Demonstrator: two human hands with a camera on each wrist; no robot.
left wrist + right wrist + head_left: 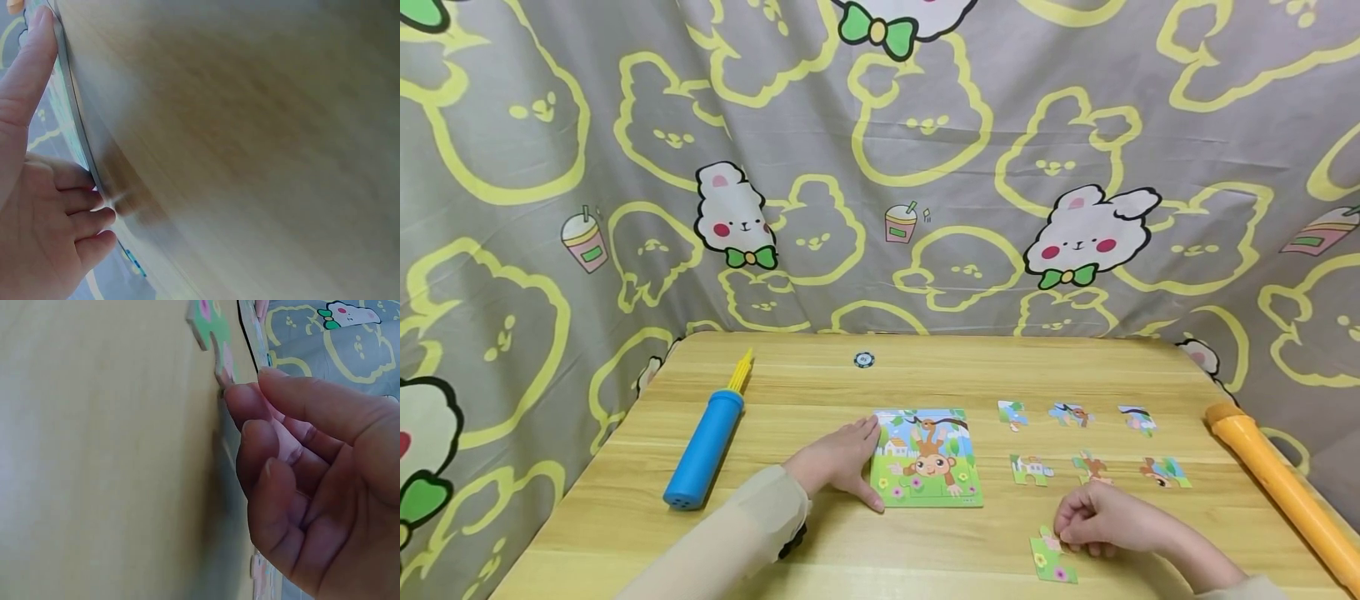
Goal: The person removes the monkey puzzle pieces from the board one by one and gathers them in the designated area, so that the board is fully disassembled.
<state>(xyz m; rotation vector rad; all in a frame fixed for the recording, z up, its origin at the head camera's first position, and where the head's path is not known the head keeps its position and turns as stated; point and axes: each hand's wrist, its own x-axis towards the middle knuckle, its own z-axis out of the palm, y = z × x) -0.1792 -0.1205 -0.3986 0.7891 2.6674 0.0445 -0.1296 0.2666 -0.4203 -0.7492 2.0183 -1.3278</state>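
A square monkey puzzle board (927,460) lies on the table in front of me. My left hand (842,458) rests along its left side, the thumb by the lower left corner and the fingers at the upper left edge. In the left wrist view that hand (47,206) has its thumb stretched out and its fingertips at the table. To the right, my right hand (1108,518) pinches the edge of a green flowered puzzle piece (1051,560) between thumb and index finger. The right wrist view shows this piece (209,328) right at the fingertips, the other fingers curled.
Several loose puzzle pieces (1028,468) lie in two rows right of the board. A blue hand pump (705,450) with a yellow nozzle is at the left, an orange tube (1285,492) at the right edge. A small round chip (864,360) lies toward the back, before a patterned curtain (820,142).
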